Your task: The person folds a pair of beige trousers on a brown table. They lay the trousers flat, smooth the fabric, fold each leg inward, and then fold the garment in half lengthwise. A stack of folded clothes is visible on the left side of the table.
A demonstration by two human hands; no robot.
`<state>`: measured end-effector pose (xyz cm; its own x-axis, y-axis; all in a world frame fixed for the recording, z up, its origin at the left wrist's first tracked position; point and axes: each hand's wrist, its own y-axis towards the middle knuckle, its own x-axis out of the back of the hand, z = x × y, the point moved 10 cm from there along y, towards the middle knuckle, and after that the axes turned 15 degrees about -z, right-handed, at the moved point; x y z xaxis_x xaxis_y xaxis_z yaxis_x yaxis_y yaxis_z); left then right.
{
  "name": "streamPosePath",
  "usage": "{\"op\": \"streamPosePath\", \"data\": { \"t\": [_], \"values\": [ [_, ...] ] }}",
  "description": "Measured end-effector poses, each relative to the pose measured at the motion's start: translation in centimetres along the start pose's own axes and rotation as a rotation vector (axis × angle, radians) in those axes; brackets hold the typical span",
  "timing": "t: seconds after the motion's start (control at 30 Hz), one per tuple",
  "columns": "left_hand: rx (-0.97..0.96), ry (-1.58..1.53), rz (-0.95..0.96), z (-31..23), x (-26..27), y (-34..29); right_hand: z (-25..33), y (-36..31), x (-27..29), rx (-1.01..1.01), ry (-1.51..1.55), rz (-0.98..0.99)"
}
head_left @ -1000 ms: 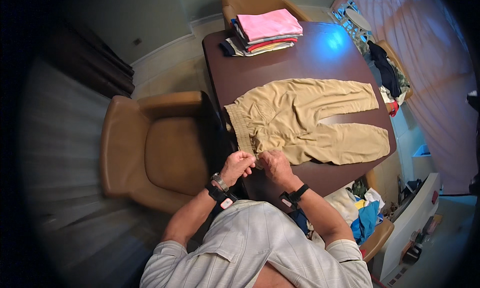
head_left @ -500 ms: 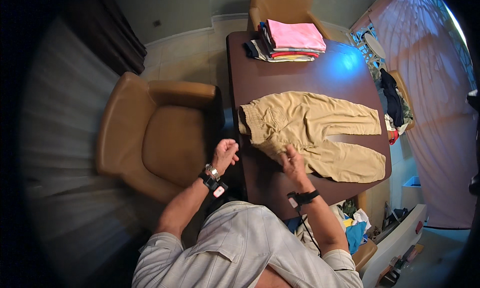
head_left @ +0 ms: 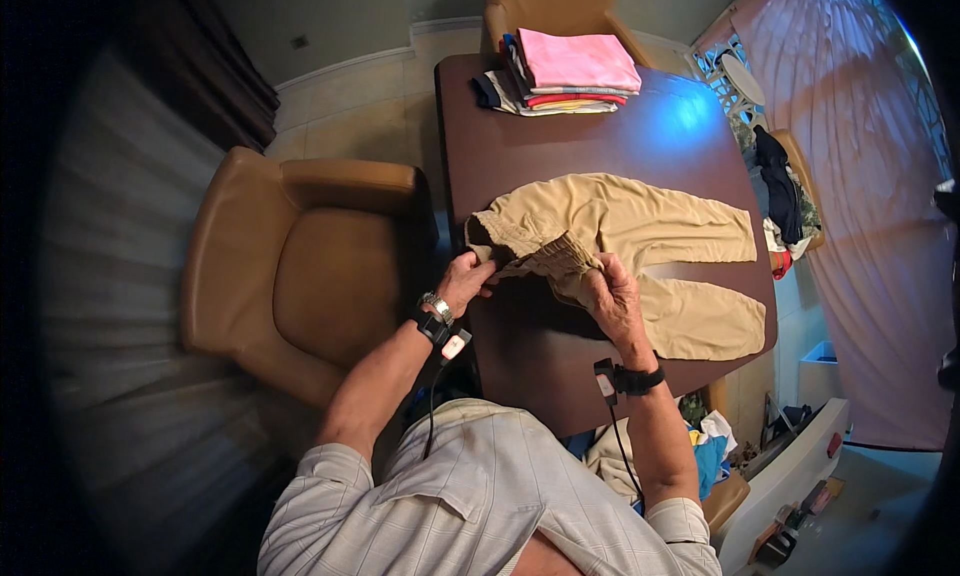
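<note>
A pair of tan trousers [head_left: 620, 216] lies across the dark brown table [head_left: 500, 136], legs stretched to the right. Its gathered elastic waist is at the left end, near the table's left edge. My left hand [head_left: 466, 281] is closed on the lower part of the waistband, its fingertips partly hidden by cloth. My right hand [head_left: 615, 298] pinches the near side of the waist and holds it raised and folded to the right, so the dark opening of the waist shows.
A stack of folded clothes [head_left: 580, 64], pink on top, sits at the table's far side. Brown armchairs stand at the left [head_left: 340, 266] and the far end. More clothes lie on a chair [head_left: 785, 186] at the right and in a heap [head_left: 715, 446] near my right elbow.
Both hands, apart from or resting over the cloth before, now grip the waist of the trousers. The near side of the waistband has been lifted and drawn to the right.
</note>
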<state>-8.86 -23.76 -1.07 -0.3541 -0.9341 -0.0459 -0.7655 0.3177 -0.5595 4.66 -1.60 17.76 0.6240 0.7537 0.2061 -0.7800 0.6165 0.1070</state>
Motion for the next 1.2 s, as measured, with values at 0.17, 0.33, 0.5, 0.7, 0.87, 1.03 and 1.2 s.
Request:
{"op": "streamPosePath", "data": {
  "t": [0.17, 0.33, 0.5, 0.7, 0.87, 1.03, 1.2],
  "values": [
    [0.247, -0.099, 0.039, 2.2, 0.8, -2.3, -0.9, -0.3, 1.0, -0.103, 0.009, 0.048],
    [-0.390, 0.421, -0.289, -0.1, 5.8, -2.9, -2.7, -2.3, -0.4, -0.352, -0.014, 0.307],
    [-0.735, 0.533, 0.047, -8.0, -0.4, -9.2, -2.9, -3.1, -0.9, -0.282, -0.035, 0.333],
    [-0.488, 0.563, 0.401, -6.4, -3.8, -10.8, -3.9, -3.5, -1.7, -0.284, -0.093, 0.365],
    [-0.260, 0.426, 0.518, -3.6, -3.9, -11.3, -5.0, -4.8, -1.2, -0.324, -0.168, 0.334],
    [0.045, 0.272, 0.532, 0.7, -4.0, -12.6, -4.5, -7.4, -2.9, -0.314, -0.238, 0.490],
    [0.101, 0.278, 0.383, 4.2, -2.9, -13.2, -4.5, -5.2, -2.5, -0.170, -0.419, 0.401]
  ]
}}
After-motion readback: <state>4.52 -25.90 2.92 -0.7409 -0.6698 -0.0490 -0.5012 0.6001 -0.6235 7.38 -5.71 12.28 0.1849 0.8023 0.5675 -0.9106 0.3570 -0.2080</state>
